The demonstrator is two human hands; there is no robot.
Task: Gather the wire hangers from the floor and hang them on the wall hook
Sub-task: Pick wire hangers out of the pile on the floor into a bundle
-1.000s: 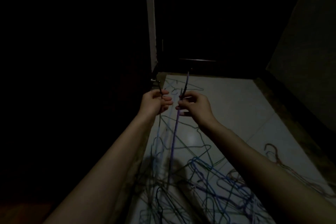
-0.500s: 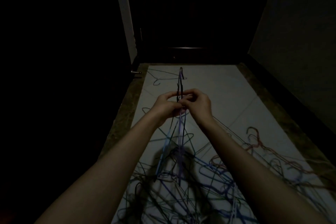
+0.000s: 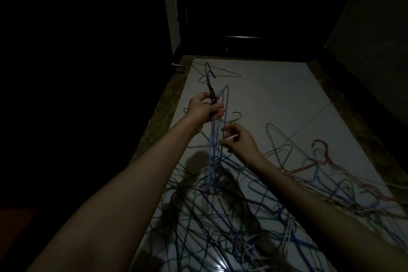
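The hands have parted: the left hand [image 3: 204,111] now lifts the gathered wire hangers [image 3: 213,137] alone, fist round their necks, while the right hand [image 3: 237,142], lower, pinches a strand. Most hangers [image 3: 254,212] remain tangled on the near floor [image 3: 276,99]; no wall hook shows.

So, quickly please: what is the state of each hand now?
Left hand: closed, grips the bunch of wire hangers near their hooks.
Right hand: closed, fingertips pinch a wire of that bunch.
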